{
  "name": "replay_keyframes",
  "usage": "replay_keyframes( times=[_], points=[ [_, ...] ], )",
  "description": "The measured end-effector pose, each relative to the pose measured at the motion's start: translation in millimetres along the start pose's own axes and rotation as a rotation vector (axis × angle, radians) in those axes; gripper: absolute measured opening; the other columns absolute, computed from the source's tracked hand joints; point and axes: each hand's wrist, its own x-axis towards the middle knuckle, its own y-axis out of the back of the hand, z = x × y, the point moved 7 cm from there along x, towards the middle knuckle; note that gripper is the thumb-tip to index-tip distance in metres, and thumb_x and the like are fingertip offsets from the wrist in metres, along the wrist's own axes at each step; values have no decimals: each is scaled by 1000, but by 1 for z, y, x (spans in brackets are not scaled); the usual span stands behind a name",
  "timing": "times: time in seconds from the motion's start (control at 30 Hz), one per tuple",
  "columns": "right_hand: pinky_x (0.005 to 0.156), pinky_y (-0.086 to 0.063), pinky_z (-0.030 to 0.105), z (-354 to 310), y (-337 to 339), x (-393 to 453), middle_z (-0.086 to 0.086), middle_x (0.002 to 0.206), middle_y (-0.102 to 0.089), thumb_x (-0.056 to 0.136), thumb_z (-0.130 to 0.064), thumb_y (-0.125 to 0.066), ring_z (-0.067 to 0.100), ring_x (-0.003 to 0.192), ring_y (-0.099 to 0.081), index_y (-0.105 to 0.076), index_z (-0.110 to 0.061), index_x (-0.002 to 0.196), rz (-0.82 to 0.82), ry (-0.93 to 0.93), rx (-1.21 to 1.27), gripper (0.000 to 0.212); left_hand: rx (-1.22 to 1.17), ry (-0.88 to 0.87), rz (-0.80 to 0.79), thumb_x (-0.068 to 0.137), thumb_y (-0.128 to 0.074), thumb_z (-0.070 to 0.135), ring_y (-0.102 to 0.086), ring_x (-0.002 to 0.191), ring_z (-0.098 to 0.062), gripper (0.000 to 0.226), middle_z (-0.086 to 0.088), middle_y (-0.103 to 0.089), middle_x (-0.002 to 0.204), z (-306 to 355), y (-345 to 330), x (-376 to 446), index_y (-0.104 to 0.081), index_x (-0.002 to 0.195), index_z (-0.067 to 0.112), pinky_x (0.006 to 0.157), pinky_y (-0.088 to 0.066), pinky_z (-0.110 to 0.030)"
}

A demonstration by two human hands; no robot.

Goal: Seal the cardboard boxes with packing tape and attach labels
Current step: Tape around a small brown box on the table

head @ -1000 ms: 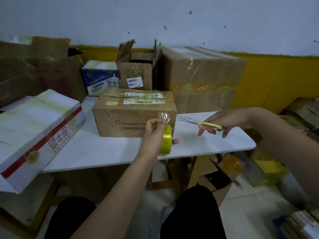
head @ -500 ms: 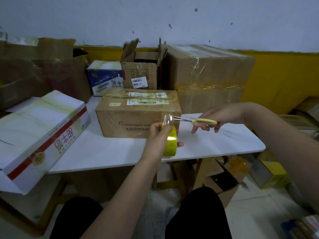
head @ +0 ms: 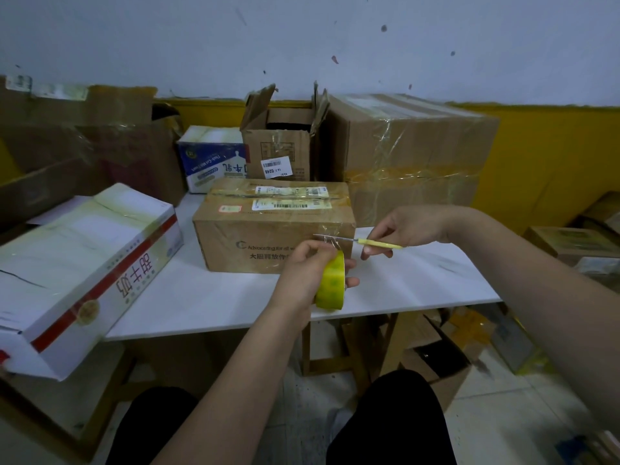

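Observation:
A brown cardboard box [head: 255,229] with barcode labels [head: 291,205] on its top sits on the white table [head: 208,297]. My left hand [head: 302,273] grips a yellow roll of packing tape [head: 331,282] just in front of the box's right front corner. A clear strip of tape [head: 335,238] runs up from the roll to that corner. My right hand [head: 406,229] holds yellow-handled scissors [head: 379,244], whose blades reach left across the stretched strip.
A white and red carton [head: 77,270] overhangs the table's left end. Behind stand a blue and white box [head: 211,162], an open carton [head: 281,146] and a large taped box [head: 412,152]. More boxes [head: 570,243] lie on the floor at right.
My right hand has brought the scissors leftward, from out over the table to the tape strip at the box corner. My left hand kept the roll pulled out.

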Motion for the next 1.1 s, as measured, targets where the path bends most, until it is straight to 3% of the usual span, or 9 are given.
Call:
replay_keyframes(
  times=[0.13,0.2,0.33,0.47,0.63,0.77,0.87,0.97,1.1],
  points=[
    [65,-37,24,4,0,7,-5,72,-69,87,-43,-70,7,67,-50,-77,-40,84,123,76,-56,9,-22,-9,0,98,-61,14,-75,76,-33,18,-15,-77,92,2,2,-4,-59,115,7,60,-59,-31],
    [55,-34,18,5,-1,7,-4,70,-68,90,-35,-70,2,57,-46,-76,-41,83,218,129,-77,11,-18,-15,-6,97,-62,13,-76,76,-32,21,-16,-77,93,3,2,-6,-60,117,6,56,-58,-29],
    [63,-37,26,10,-5,-1,-8,89,-65,89,-42,-68,8,71,-49,-71,-38,97,288,179,-212,10,15,-30,-8,96,-65,12,-75,74,-32,24,-17,-77,94,5,0,-7,-60,118,5,57,-59,-31],
    [71,-39,23,19,-11,-16,-19,104,-45,68,-71,-66,6,88,-50,-50,-39,125,263,155,-233,67,109,-75,-68,96,-66,13,-74,74,-34,25,-16,-77,92,6,-9,-8,-58,118,6,66,-61,-36],
    [71,-36,17,57,-7,-42,-16,105,-41,94,-40,-62,1,80,-46,-42,-36,127,260,84,-128,39,125,-103,-88,97,-64,11,-73,66,-32,28,-21,-75,92,6,-11,-11,-54,121,1,58,-59,-34],
    [73,-48,34,106,1,-46,-5,100,-61,90,-44,-66,16,83,-58,-51,-25,113,456,-58,22,33,116,-115,-74,98,-62,11,-72,64,-30,28,-20,-75,93,5,-9,-9,-53,122,-1,56,-59,-32],
    [64,-46,35,125,0,-32,-8,92,-62,89,-51,-65,13,80,-57,-54,-22,101,604,-181,-224,34,105,-128,-70,98,-62,13,-71,64,-30,26,-21,-75,93,3,-10,-9,-53,120,1,56,-59,-32],
    [61,-42,30,120,-5,-12,-1,107,-60,98,-40,-56,18,86,-57,-66,-23,97,651,-223,-450,20,94,-145,-80,100,-61,15,-71,64,-30,24,-21,-74,94,1,-11,-10,-53,120,4,55,-58,-31],
    [54,-42,25,82,-1,-23,-4,94,-67,98,-34,-56,17,72,-60,-70,-23,96,914,-180,-315,18,93,-170,-94,102,-57,21,-71,67,-31,26,-19,-75,94,-1,-9,-10,-49,123,7,58,-59,-33]
  ],
)
